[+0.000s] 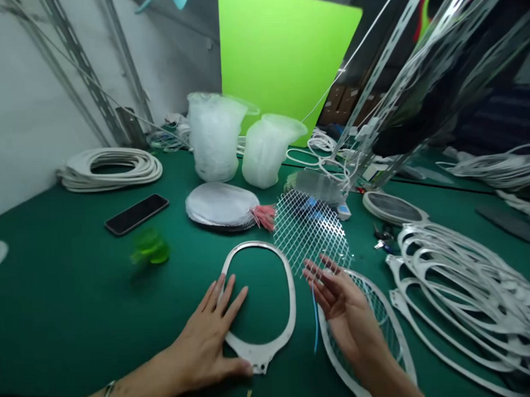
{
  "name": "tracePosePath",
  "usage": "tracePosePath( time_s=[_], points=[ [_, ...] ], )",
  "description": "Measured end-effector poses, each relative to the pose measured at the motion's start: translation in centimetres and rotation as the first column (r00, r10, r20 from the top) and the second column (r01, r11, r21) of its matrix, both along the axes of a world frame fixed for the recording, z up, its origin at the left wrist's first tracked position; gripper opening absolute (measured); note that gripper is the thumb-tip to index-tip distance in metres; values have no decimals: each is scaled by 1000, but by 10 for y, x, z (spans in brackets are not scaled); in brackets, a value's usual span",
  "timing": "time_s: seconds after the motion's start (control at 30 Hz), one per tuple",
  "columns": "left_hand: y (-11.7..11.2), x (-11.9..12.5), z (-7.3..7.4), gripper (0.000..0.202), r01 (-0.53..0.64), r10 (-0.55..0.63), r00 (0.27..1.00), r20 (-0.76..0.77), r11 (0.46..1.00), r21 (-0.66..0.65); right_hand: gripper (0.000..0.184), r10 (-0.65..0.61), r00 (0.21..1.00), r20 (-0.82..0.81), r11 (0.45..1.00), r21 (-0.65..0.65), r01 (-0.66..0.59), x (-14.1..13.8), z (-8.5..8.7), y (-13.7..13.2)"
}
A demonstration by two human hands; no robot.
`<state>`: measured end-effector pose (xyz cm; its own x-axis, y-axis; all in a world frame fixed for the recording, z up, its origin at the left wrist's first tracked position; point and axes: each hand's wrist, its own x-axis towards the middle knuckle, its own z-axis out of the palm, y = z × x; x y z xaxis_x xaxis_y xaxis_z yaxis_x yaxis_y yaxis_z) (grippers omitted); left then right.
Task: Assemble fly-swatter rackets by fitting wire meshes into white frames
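My left hand (pixel 211 333) lies with fingers spread on the left side and lower tab of a white oval racket-shaped frame (pixel 292 302), flat on the table. My right hand (pixel 345 311), palm turned up, has its fingers closed at the lower edge of a clear diamond-patterned mesh sheet (pixel 309 231), which is tilted up off the table. A thin blue strand (pixel 316 324) hangs below those fingers. Beneath my right wrist is a second white frame (pixel 400 338) with netting across its opening, partly hidden by the hand and forearm.
A stack of oval mesh pieces (pixel 222 204) with red strands (pixel 264 216) lies behind the frame. Bare frames (pixel 468 295) are heaped at right. A phone (pixel 137 214), a blurred green object (pixel 150 247), coiled white tubing (pixel 111 169) and plastic-wrapped bundles (pixel 215 136) stand farther back.
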<state>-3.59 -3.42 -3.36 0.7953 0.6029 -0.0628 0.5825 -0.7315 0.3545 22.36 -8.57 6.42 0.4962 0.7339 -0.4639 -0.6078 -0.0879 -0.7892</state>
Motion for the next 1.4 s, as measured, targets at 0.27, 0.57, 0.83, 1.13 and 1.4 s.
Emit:
tracePosePath(
  time_s=[0.27,0.57,0.83,1.13,1.4],
  points=[
    [6,-11,38,75,-282,282,923,261,959,-38,85,63,997,-52,980,-185,-72,-57,-43,-62],
    [25,-28,50,26,-445,449,719,531,884,-146,80,104,989,-105,956,-262,-129,-96,-51,-37],
    [33,-27,45,22,-436,474,710,521,877,-203,79,77,990,-118,951,-289,-108,-96,-64,-38],
    [38,-17,40,19,-399,461,743,485,887,-231,77,77,991,-108,943,-315,-108,-93,-67,-37],
    [40,12,49,34,-142,195,925,327,973,-181,77,112,980,-162,942,-295,-157,-89,-76,-34]
  ],
)
